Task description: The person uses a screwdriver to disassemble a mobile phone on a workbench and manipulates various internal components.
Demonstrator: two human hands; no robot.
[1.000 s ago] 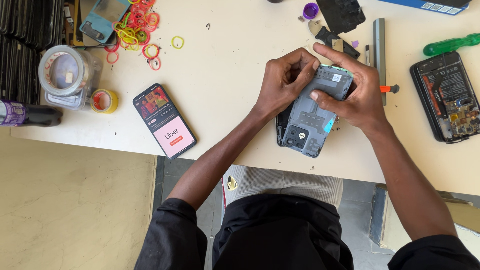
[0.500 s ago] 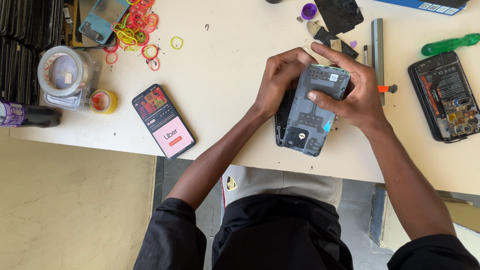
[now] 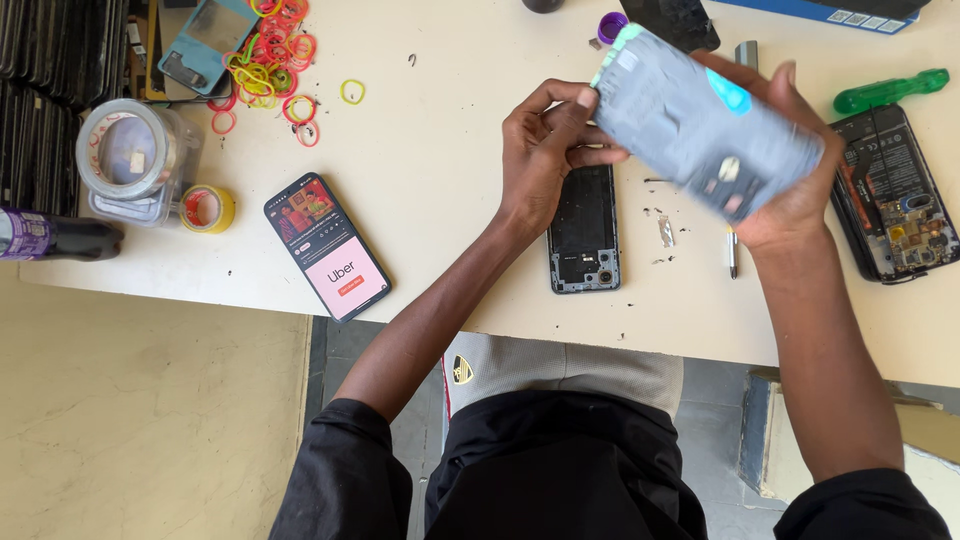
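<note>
Right hand (image 3: 790, 190) grips the grey back cover (image 3: 705, 120) lifted up; left hand (image 3: 545, 150) pinches its corner, I think; phone frame (image 3: 583, 230) lies below.

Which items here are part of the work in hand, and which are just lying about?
In hand:
right hand holding grey phone part
left hand at its end
phone frame below

Lying about:
lit phone
rubber bands
tape rolls
green screwdriver
opened phone
</note>
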